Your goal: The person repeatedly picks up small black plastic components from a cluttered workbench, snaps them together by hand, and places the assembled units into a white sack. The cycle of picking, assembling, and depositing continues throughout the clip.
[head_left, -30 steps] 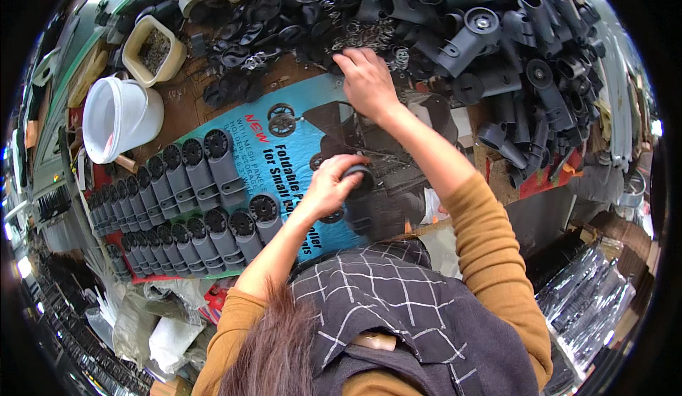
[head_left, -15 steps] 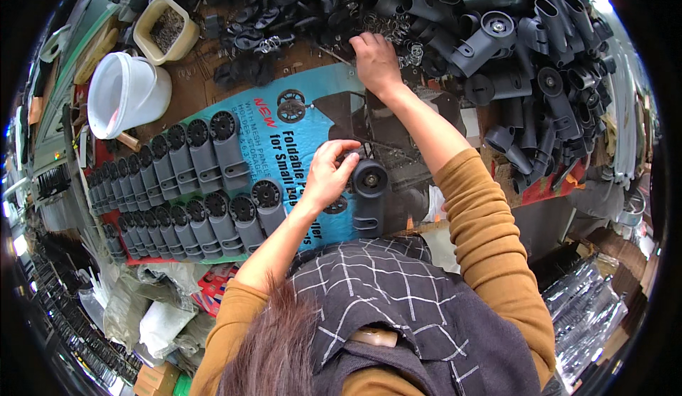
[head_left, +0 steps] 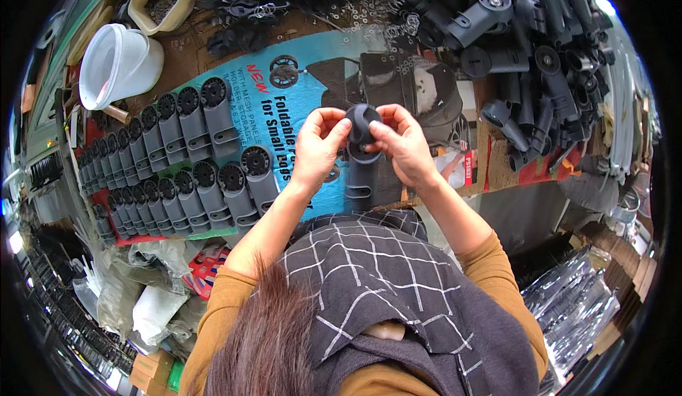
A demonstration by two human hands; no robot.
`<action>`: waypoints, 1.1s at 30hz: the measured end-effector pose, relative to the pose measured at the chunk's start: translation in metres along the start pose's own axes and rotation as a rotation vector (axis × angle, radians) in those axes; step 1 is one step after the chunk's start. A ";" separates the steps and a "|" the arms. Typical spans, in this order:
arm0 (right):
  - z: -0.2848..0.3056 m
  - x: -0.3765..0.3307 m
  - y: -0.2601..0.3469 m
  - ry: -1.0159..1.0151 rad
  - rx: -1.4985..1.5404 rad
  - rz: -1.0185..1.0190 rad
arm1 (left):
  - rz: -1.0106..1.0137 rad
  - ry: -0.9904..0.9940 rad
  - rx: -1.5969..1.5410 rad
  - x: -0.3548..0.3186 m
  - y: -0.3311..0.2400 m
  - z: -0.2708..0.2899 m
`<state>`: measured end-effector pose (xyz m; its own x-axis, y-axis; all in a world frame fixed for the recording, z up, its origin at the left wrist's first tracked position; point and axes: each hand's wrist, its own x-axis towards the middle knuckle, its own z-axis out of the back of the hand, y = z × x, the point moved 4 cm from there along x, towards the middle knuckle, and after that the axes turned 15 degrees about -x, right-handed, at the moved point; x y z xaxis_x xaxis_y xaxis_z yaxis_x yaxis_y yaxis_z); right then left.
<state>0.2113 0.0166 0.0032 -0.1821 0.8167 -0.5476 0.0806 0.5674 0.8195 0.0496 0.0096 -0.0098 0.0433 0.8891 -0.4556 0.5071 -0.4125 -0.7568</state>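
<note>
Rows of grey parts (head_left: 192, 154) left, black pile (head_left: 526, 48) right; blue sheet (head_left: 298, 112) between.

Left hand (head_left: 317, 145) and right hand (head_left: 402, 142) raised together at centre, fingers curled inward, fingertips nearly meeting; both forearms angled up from the lower edge.

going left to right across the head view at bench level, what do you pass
white plastic tub → rows of grey plastic parts → left hand → round dark cap held between both hands → right hand → heap of dark grey tube parts
</note>
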 end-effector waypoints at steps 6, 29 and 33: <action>0.020 -0.020 -0.025 -0.394 -0.853 0.058 | 0.227 -0.053 0.399 -0.016 0.016 0.004; 0.027 0.001 -0.060 -0.095 -0.702 0.050 | 0.143 0.278 0.754 0.019 0.039 0.009; 0.028 0.007 -0.062 -0.124 -0.778 0.063 | 0.104 0.403 0.904 0.027 0.038 0.006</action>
<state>0.2330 -0.0101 -0.0563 -0.0857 0.8767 -0.4734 -0.6300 0.3204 0.7075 0.0646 0.0162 -0.0538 0.4242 0.7717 -0.4739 -0.3552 -0.3396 -0.8709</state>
